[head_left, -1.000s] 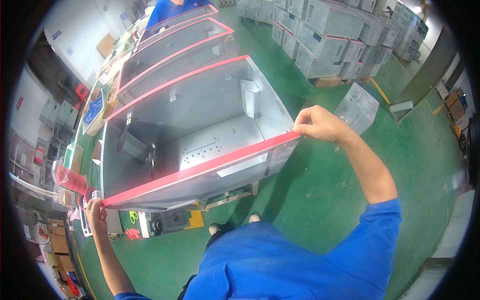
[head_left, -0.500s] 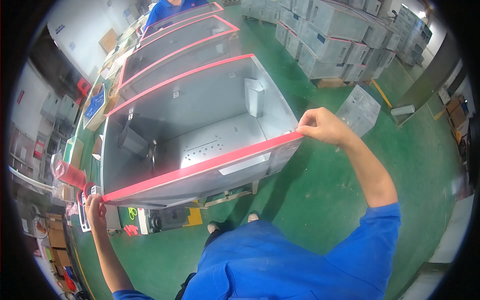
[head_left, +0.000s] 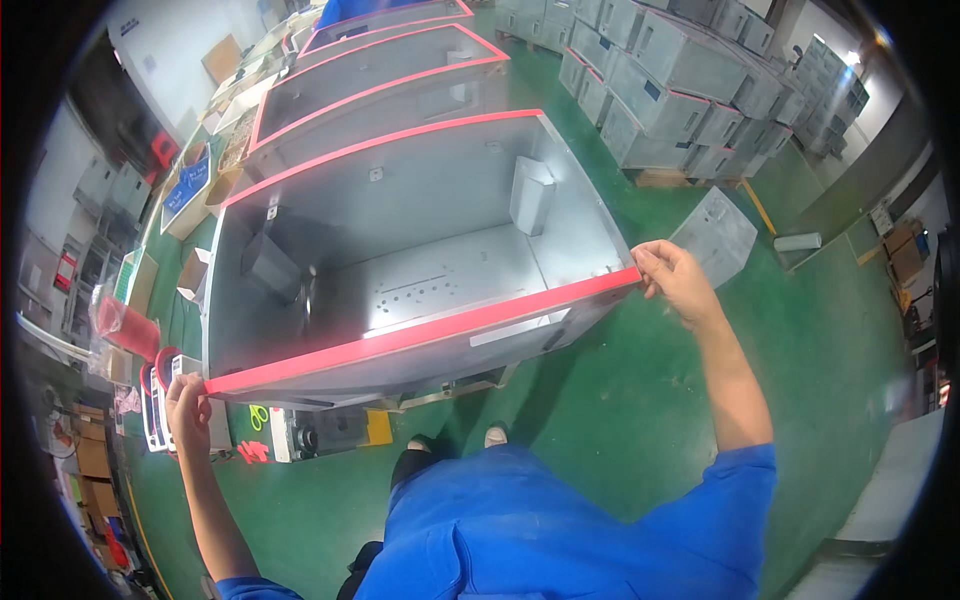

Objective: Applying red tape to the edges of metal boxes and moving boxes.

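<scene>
A large open-topped grey metal box [head_left: 420, 235] stands in front of me, with small holes in its floor and a bracket at each inner end. A strip of red tape [head_left: 430, 338] runs along its near top edge. At the near left corner my left hand [head_left: 188, 408] is closed, its thumb and fingertips pinching the end of the tape. Over at the near right corner my right hand [head_left: 684, 283] is also closed in a pinch on the strip's other end. Its curled fingers partly hide the contact. The far top edge carries red tape too.
More red-edged boxes [head_left: 375, 125] line up behind this one. Left of it are a red tape roll [head_left: 128, 328] and green-handled scissors [head_left: 258, 416]. Stacked grey boxes [head_left: 660, 95] rise at the back right. A lone grey box [head_left: 716, 238] sits on the green floor.
The box and both hands appear shifted slightly in view, the right end further right. My right hand's fingers now curl beside the corner rather than over it. The left hand keeps its pinch.
</scene>
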Tool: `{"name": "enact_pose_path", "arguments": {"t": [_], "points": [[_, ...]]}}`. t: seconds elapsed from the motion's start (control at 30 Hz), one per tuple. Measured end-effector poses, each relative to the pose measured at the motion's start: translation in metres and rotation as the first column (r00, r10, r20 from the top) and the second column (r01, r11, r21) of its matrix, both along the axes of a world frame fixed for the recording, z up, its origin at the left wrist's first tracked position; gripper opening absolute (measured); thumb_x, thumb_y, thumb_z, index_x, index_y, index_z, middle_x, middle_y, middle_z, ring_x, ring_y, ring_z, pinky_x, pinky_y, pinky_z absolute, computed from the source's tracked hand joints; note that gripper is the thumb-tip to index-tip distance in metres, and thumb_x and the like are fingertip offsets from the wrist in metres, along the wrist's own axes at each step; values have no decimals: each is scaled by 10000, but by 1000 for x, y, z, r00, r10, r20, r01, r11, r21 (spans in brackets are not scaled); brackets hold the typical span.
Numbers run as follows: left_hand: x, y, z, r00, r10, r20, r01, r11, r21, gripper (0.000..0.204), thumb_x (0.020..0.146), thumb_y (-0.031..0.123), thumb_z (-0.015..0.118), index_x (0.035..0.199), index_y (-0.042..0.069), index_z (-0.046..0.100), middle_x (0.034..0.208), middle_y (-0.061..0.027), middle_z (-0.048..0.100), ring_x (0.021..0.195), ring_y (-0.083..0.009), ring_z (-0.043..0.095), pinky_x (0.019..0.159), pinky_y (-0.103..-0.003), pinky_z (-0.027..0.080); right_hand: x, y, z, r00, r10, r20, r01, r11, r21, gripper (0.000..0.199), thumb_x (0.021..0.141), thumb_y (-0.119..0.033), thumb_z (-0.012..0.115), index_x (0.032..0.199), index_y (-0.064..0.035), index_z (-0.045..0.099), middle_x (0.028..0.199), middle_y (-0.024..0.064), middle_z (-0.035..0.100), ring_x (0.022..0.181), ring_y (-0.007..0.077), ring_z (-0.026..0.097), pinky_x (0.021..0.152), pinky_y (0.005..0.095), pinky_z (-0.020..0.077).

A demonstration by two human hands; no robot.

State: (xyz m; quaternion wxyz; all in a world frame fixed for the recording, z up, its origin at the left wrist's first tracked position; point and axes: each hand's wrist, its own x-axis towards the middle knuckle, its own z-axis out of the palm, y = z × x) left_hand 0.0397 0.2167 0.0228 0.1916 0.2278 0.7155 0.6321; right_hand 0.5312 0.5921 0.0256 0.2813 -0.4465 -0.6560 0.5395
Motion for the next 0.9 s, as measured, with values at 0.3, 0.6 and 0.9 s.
{"name": "enact_pose_path", "arguments": {"t": [0.3, 0.6, 0.9], "points": [[-7, -9, -9, 998, -43, 49, 40, 997, 65, 101, 781, 55, 599, 748, 80, 507, 768, 14, 512, 455, -6, 360, 373, -137, 205, -9, -15, -12, 987, -132, -91, 131, 991, -21, 324, 806, -297, 622, 999, -54, 531, 835, 5, 569, 719, 83, 509, 622, 222, 405], [-4, 0, -5, 996, -86, 30, 83, 993, 79, 106, 780, 1, 568, 697, 42, 516, 793, -14, 514, 443, 4, 323, 376, -154, 181, -11, -20, -21, 958, -240, -155, 229, 970, -86, 351, 768, -316, 663, 976, -58, 546, 838, 11, 570, 747, 100, 509, 649, 248, 394], [-2, 2, -5, 995, -85, 51, 80, 992, 102, 121, 769, -23, 568, 681, 38, 512, 794, -10, 512, 441, 3, 320, 388, -154, 185, -14, -24, -27, 926, -298, -233, 282, 954, -97, 317, 779, -305, 655, 954, -60, 556, 838, 6, 579, 741, 96, 503, 655, 249, 381]]}}
